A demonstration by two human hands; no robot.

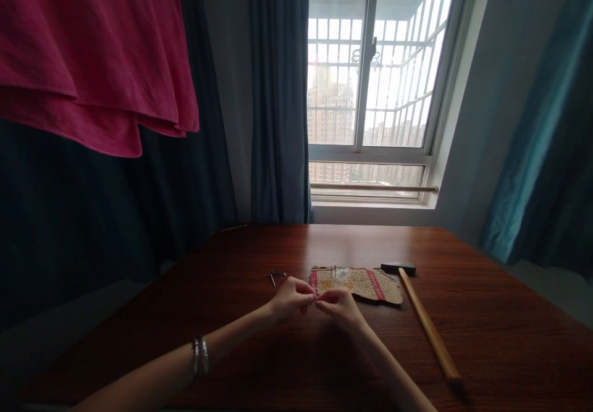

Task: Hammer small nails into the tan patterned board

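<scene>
1. Head view: the table (486,313) carries a flat, patterned board (364,283), lying around the middle of its width, nearer the far edge than the near one.

2. The board's long axis runs left to right, roughly along the table's far edge, with its right end turned slightly toward the near edge.

3. This is the relation that seems to matter most: the board lies just beyond both hands and mostly to their right, its left end near the meeting fingertips.

4. The right hand (341,307) is nearer the board's middle and overlaps its near long side in this view. Its thumb and fingers curl in toward a pinch.

5. The left hand (291,296) comes in from the left with its fingers similarly drawn together, tips close to the right hand's. Whether either hand has hold of something small, or touches the board, cannot be told.

6. Thin upright pins (335,270) show at the board's far side, left of its middle, beyond the right hand.

7. Loose dark nails (273,280) lie left of the board, beyond the left hand.

8. The hammer (428,325) lies right of the board, head toward the far edge, handle slanting toward the table's near right corner; the right hand is the nearer one.
</scene>
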